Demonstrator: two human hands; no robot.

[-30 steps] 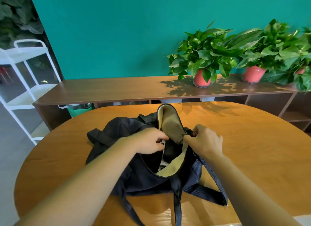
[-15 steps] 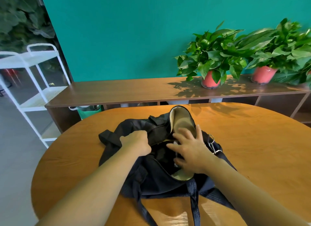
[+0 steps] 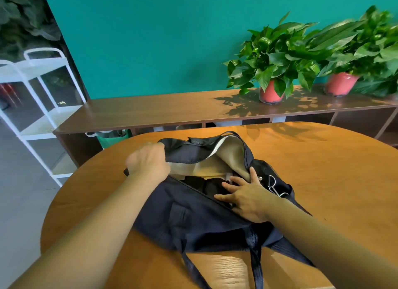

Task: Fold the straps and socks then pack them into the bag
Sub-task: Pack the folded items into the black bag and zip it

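A dark navy bag [image 3: 189, 219] with a beige lining [image 3: 228, 157] lies open on the round wooden table [image 3: 323, 181]. My left hand [image 3: 148, 161] grips the bag's upper left edge and holds the mouth wide. My right hand [image 3: 247, 195] lies flat with fingers spread at the opening's right side, resting on dark folded items [image 3: 204, 184] inside the bag. Which of these are socks or straps I cannot tell. Metal clips [image 3: 274, 186] hang beside the right hand. The bag's long straps [image 3: 254, 260] trail toward the table's near edge.
A long brown sideboard [image 3: 150, 112] stands behind the table against the teal wall, carrying two potted plants [image 3: 271, 92] [image 3: 341, 84] in red pots. A white wire shelf [image 3: 38, 99] stands at the left. A green bin [image 3: 112, 137] sits under the sideboard.
My left hand has pulled the bag's upper edge up and to the left, widening the opening. My right hand slid lower into the mouth, onto the dark items. The camera shifted.
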